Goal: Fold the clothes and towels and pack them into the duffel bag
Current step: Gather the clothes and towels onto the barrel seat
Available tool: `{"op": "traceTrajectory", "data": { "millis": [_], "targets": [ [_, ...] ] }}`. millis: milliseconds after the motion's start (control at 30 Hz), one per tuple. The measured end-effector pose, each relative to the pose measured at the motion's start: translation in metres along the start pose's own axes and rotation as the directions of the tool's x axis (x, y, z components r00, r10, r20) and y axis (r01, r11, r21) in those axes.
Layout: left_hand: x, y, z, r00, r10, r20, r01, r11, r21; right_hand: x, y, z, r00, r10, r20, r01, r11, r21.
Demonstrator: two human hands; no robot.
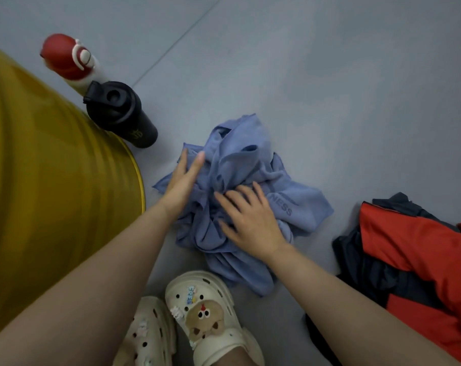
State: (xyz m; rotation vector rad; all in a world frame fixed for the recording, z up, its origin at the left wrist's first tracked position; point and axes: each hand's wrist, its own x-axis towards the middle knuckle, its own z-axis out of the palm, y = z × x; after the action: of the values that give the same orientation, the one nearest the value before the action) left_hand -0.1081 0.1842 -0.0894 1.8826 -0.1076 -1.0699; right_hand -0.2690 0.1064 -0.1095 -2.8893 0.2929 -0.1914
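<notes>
Left hand (pixel 183 178) flat, fingers straight, on the left side of the crumpled blue towel (pixel 240 196); right hand (pixel 247 217) spread and relaxed on its middle, neither gripping. Towel lies bunched on the floor (pixel 329 88), unfolded. Red-and-navy garment (pixel 414 254) heaped to the right, also unfolded. No duffel bag clearly seen; folding looks barely started. Black shaker bottle (pixel 121 114) and red-capped bottle (pixel 71 62) are closed, contents hidden.

Grey floor (pixel 329 75) with a seam line running across it. Black shaker bottle (pixel 121 114) stands right next to a white bottle with a red cap (pixel 68 58), both beside a big yellow drum (pixel 52 180). Cream clogs (pixel 205 313) with little charms down front.
</notes>
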Motion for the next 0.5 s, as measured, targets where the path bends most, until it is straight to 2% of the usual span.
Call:
{"op": "traceTrajectory", "data": {
  "millis": [33, 100, 200, 300, 400, 500],
  "targets": [
    [-0.001, 0.003, 0.002, 0.997, 0.063, -0.036, -0.059, 0.992, 0.112, -0.003, -0.003, 0.004, 0.998, -0.054, 0.046, 0.054, 0.998, -0.013],
    [-0.003, 0.008, 0.011, 0.993, 0.115, -0.004, -0.108, 0.944, 0.313, -0.008, -0.007, 0.008, 0.986, -0.126, 0.113, 0.128, 0.992, -0.010],
    [-0.003, 0.017, 0.026, 0.996, 0.035, 0.079, -0.065, 0.906, 0.418, -0.010, -0.006, 0.009, 0.983, -0.140, 0.116, 0.137, 0.990, 0.034],
    [0.000, 0.013, 0.030, 0.998, -0.015, 0.059, -0.025, 0.783, 0.622, -0.015, -0.003, 0.010, 0.982, -0.154, 0.106, 0.148, 0.987, 0.063],
    [0.005, 0.007, 0.025, 0.997, -0.074, -0.033, 0.076, 0.700, 0.710, -0.019, 0.000, 0.003, 0.986, -0.166, -0.036, 0.169, 0.971, 0.168],
    [0.010, 0.001, 0.023, 0.996, -0.076, -0.049, 0.087, 0.671, 0.736, -0.018, 0.012, -0.014, 0.974, 0.035, -0.225, 0.042, 0.944, 0.326]
  ]
}}
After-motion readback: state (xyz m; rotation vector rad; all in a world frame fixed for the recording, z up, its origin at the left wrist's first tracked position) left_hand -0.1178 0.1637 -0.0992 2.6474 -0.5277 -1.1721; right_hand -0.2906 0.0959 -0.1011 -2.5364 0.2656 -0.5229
